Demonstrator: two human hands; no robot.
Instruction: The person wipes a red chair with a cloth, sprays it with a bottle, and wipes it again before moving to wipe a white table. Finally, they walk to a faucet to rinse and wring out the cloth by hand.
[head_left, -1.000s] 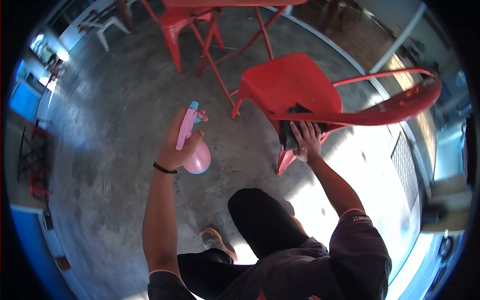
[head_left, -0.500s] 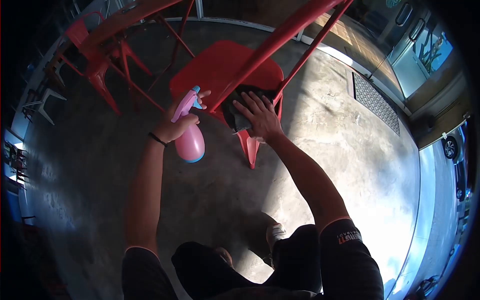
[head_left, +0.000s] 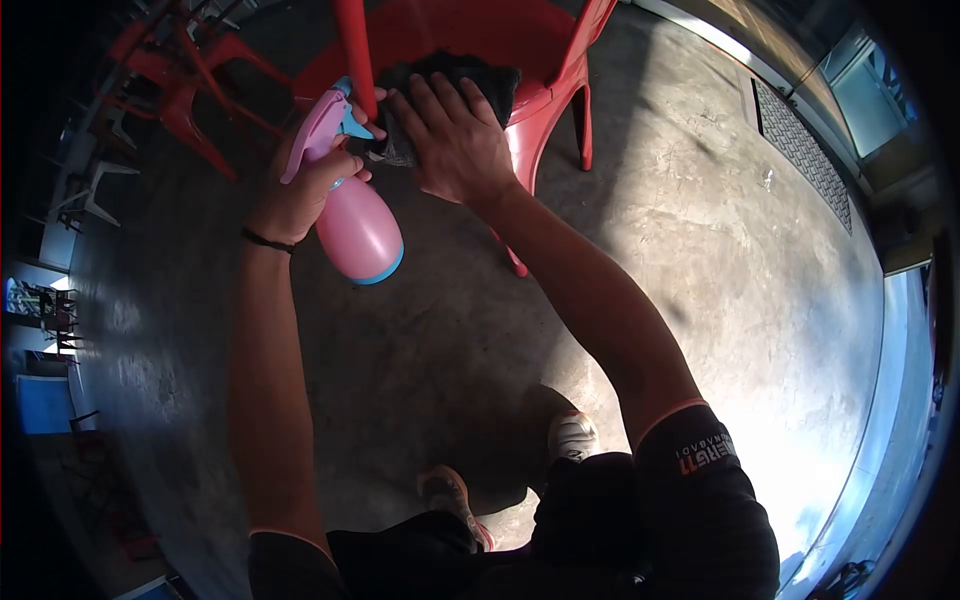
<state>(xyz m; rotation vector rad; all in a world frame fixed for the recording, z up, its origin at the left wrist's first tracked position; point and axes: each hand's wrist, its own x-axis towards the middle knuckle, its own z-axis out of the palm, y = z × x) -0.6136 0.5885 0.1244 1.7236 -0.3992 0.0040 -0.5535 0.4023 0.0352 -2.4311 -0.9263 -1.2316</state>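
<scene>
A pink spray bottle (head_left: pixel 360 230) with a blue trigger and blue base is in my left hand (head_left: pixel 300 190), which is wrapped round its neck. Beside it, my right hand (head_left: pixel 455 140) presses flat, fingers spread, on a dark cloth (head_left: pixel 497 88). The cloth lies at the near edge of the seat of a red chair (head_left: pixel 480 30). Just left of the cloth, a red bar of the chair rises past my left fingertips. Whether my left fingers touch that bar I cannot tell.
More red chairs (head_left: pixel 185 115) stand at the upper left, with a pale stool (head_left: pixel 100 190) near them. A metal floor mat (head_left: pixel 805 145) lies at the right by a glass door (head_left: pixel 868 90). My shoes (head_left: pixel 573 436) are on the concrete floor below.
The chair now appears larger and higher in view. The cloth and both hands have shifted up and left in the picture. My left hand keeps the bottle, my right hand stays on the cloth.
</scene>
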